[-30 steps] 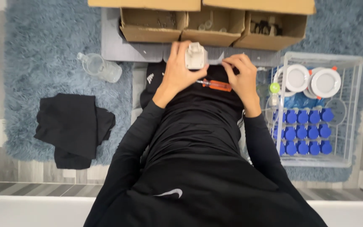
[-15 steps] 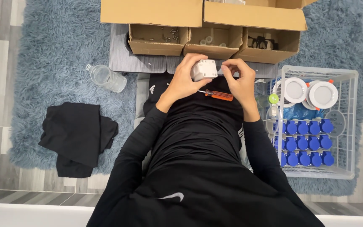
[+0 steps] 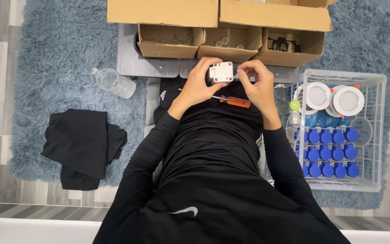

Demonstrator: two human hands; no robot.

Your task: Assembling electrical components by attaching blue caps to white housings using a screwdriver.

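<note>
A shaggy blue rug [image 3: 59, 54] covers the wooden floor. At twelve o'clock, the left hand [image 3: 198, 86] pinches a small white square plastic box [image 3: 221, 72] in its fingers; the right hand [image 3: 258, 85] curls its fingers at the box's three o'clock edge, above an orange-handled screwdriver [image 3: 233, 100] on the lap.

**Two hands hold a small white box over the lap**

The left hand [image 3: 195, 88] and right hand [image 3: 259, 86] grip a white square box [image 3: 221, 72] between them. An orange screwdriver [image 3: 232, 101] lies on the lap. Far: open cardboard boxes [image 3: 231, 43]. Right: a white wire basket [image 3: 375, 135] with blue caps [image 3: 326, 151]. Left: a clear jar [image 3: 113, 82] and black cloth [image 3: 83, 147] on the blue rug [image 3: 59, 54].
</note>
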